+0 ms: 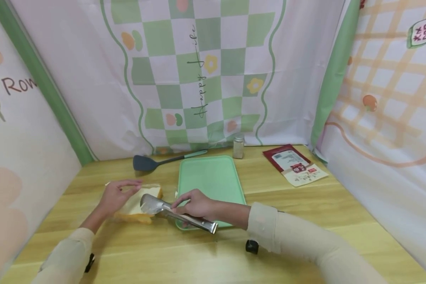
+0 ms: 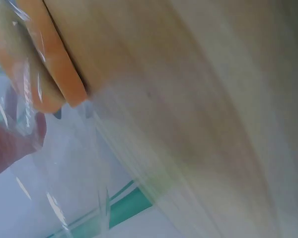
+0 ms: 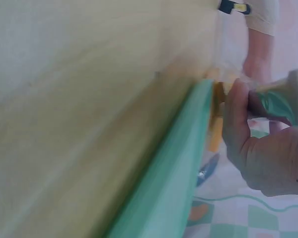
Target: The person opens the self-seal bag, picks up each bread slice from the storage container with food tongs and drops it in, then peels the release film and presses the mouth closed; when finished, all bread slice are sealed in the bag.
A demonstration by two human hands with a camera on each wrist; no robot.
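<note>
Sliced bread (image 1: 133, 205) in a clear plastic bag lies left of the green tray (image 1: 213, 177). My left hand (image 1: 115, 197) pinches the clear bag at the bread's far left side. Behind the film, my left thumb (image 2: 20, 146) shows in the left wrist view, near the orange bread crusts (image 2: 54, 54). My right hand (image 1: 197, 205) grips metal tongs (image 1: 150, 203) around their middle, above the tray's near left corner. The tongs' broad tips point left over the bread; whether they touch it I cannot tell.
A dark spatula (image 1: 145, 163) with a green handle lies behind the bread and tray. At the back stands a glass shaker (image 1: 238, 146) with a metal lid. A red and cream packet (image 1: 294, 165) lies at the right. Printed cloth (image 1: 291, 79) walls off the wooden table (image 1: 287, 213).
</note>
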